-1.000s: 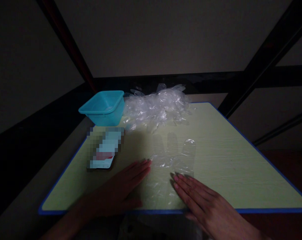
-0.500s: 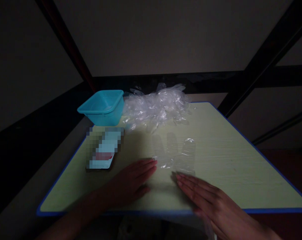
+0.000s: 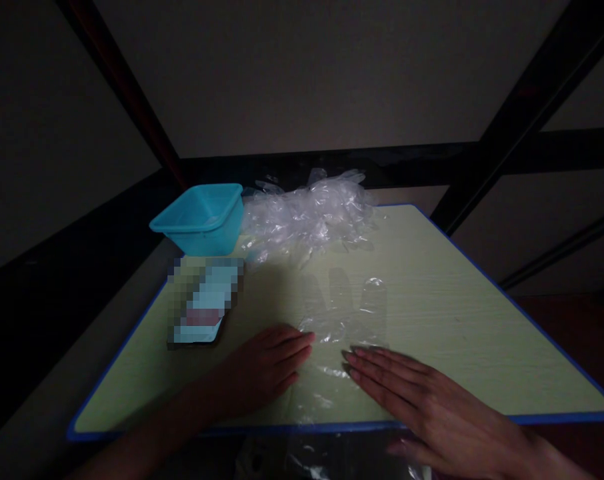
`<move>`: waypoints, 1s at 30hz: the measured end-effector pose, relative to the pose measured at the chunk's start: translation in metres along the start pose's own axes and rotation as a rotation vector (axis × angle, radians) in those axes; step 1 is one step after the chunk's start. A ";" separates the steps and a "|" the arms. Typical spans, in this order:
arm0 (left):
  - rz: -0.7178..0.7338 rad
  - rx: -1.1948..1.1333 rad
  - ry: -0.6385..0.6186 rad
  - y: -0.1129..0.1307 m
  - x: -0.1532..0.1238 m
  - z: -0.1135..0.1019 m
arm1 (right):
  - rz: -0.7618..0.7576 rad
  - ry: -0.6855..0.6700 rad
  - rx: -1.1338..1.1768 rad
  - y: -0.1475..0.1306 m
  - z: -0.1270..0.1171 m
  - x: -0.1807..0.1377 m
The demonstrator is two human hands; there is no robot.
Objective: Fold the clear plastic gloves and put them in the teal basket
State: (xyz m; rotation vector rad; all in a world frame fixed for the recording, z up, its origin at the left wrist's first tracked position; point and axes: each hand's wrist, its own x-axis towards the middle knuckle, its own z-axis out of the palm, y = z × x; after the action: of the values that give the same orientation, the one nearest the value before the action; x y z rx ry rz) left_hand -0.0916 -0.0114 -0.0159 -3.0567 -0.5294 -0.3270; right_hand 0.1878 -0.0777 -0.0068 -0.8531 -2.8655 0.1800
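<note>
A clear plastic glove (image 3: 347, 320) lies flat on the pale green table (image 3: 457, 333), fingers pointing away from me and its cuff hanging over the near edge. My left hand (image 3: 265, 367) rests flat, fingers together and stretched out, on the glove's left side. To the right, my right hand (image 3: 422, 407) lies flat on the glove as well, fingers extended toward the middle. Neither hand grips anything.
A heap of clear plastic gloves (image 3: 307, 213) sits at the table's far edge. A turquoise plastic tub (image 3: 202, 220) stands at the far left corner. A phone (image 3: 202, 303) lies left of my hands. Dark metal bars (image 3: 507, 113) cross behind the table.
Both hands stayed flat on the glove, shifting only slightly. The glove's cuff now shows hanging over the near edge. The view dipped a little.
</note>
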 end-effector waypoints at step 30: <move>0.004 -0.075 0.109 -0.004 -0.001 0.005 | 0.311 0.035 0.779 0.038 -0.025 0.061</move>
State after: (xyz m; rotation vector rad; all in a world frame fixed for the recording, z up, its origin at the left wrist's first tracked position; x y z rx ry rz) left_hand -0.0933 -0.0077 -0.0216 -3.0875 -0.5171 -0.5217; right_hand 0.1620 -0.0108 0.0183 -1.0642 -2.2715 1.1903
